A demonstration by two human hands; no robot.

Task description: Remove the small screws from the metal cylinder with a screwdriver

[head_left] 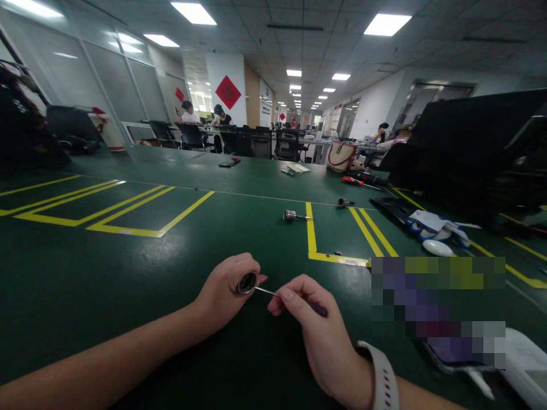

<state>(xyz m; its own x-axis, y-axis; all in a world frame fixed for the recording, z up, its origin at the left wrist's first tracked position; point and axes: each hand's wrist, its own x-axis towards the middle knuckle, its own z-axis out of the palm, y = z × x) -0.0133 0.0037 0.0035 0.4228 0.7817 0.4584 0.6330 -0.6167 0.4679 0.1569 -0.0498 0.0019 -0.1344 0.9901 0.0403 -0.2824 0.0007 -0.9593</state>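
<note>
My left hand (pixel 233 285) is closed around a round metal cylinder (pixel 247 283), whose dark open end faces me. In my right hand (pixel 314 324) is a small screwdriver (pixel 319 309) with a dark purple handle, pinched between thumb and fingers. Its thin shaft points left, and the tip meets or lies close to the cylinder's rim; contact is unclear. Beyond my hands lies a similar metal cylinder with a thin shaft (pixel 290 215). Another such part (pixel 343 202) rests farther right. A few tiny dark pieces (pixel 337 252) sit near the yellow tape (pixel 311 236).
The green table (pixel 239 188) bears a red-handled screwdriver (pixel 352 180), a white-and-blue glove (pixel 440 222), a white oval object (pixel 437 247) and a black flat item (pixel 393 209). A handbag (pixel 342 156) stands at the far edge. A pixelated patch hides the right side. People sit in the background.
</note>
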